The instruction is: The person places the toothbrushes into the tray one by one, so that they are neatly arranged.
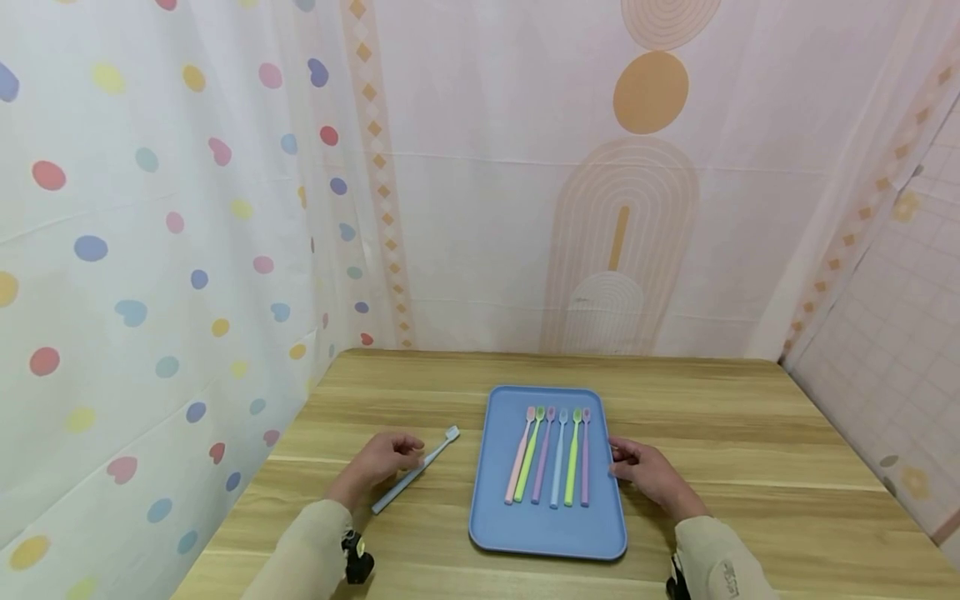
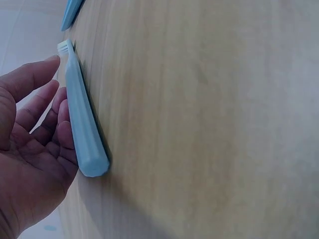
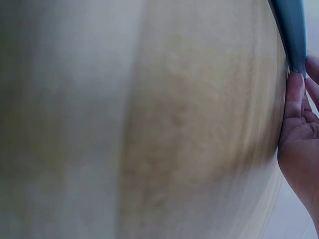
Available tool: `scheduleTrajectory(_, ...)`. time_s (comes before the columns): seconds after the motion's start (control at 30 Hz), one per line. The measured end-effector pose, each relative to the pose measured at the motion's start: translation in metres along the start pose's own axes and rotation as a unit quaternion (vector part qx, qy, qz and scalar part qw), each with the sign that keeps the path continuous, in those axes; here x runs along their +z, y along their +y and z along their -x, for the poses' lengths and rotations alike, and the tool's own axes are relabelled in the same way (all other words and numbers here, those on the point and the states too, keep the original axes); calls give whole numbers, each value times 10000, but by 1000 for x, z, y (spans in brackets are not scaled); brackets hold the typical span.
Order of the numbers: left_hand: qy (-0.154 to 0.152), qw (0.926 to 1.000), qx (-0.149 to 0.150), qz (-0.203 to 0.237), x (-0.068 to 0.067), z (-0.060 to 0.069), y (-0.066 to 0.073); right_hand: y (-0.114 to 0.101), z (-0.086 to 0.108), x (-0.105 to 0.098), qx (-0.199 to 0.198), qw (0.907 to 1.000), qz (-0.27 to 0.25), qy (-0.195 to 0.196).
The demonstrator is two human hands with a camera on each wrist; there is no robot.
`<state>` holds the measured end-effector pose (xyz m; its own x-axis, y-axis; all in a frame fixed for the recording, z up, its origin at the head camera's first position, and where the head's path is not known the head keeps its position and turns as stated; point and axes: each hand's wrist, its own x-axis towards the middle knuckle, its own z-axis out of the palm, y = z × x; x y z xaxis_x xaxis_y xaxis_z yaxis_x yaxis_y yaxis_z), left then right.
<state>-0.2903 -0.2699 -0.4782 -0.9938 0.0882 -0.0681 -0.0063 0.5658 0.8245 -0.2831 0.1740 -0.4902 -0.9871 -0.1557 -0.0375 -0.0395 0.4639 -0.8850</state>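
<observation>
A light blue toothbrush [image 1: 415, 473] lies slanted on the table, its white-bristled head pointing away to the right. Beside and partly over it is my left hand [image 1: 381, 460], with fingers loosely bent and the thumb apart. In the left wrist view the toothbrush [image 2: 85, 119] runs along the fingertips, not enclosed by them. To the right, a blue tray [image 1: 547, 532] holds several toothbrushes in a row, pink [image 1: 519, 458], green, purple and blue among them, heads at the far end. My right hand [image 1: 651, 475] holds the tray's right rim, thumb and fingers at the edge [image 3: 294, 35].
The wooden table [image 1: 750, 433] extends around the tray on all sides. A dotted curtain [image 1: 172, 250] hangs along the left, and a patterned curtain [image 1: 480, 208] hangs behind the far edge. Dark wrist devices [image 1: 358, 560] sit at the sleeves.
</observation>
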Motion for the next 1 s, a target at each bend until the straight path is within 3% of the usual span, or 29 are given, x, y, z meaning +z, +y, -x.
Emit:
scheduleTrajectory(0.63,-96,9995,290,29,4,8,-3,0,0,0,-4,10000,5,-34)
scheduleTrajectory(1.0,89,9989,264,-386,7,10,1,-4,3,0,-20,10000,-69,-62)
